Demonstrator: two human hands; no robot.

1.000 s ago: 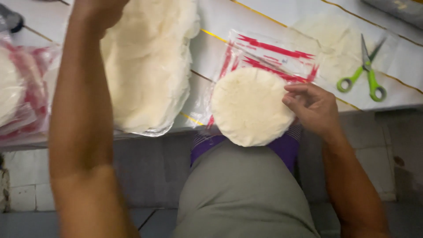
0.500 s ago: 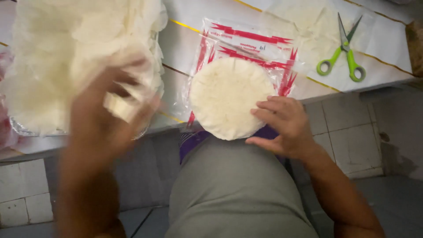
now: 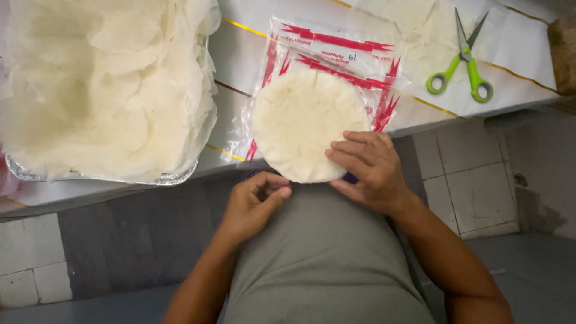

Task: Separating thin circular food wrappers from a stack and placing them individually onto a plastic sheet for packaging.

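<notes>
Two hands work at the near edge of the counter (image 3: 528, 42), both close to a round pale wrapper stack (image 3: 309, 123) that lies on top of a clear plastic bag (image 3: 336, 57) with red print. The stack overhangs the counter edge slightly toward the person's body.

As a judgement, the step in hand looks like steadying and squaring up the round stack on its bag. The next move seems to call for a light, even touch, since the thin sheets would tear or crease under a pinch, and the overhanging edge needs support from below.

The right hand (image 3: 369, 168) lies palm down, fingers spread flat on the near right rim of the stack; its grip is wide and pressing, not closed around anything. The left hand (image 3: 255, 201) sits just below the counter edge, fingers curled inward with the thumb across them; its grip is narrow, and I cannot tell whether it holds anything.

To the left, a foil tray (image 3: 162, 177) holds a heap of loose wrappers (image 3: 102, 84). Green-handled scissors (image 3: 462, 66) lie well apart at the far right.
</notes>
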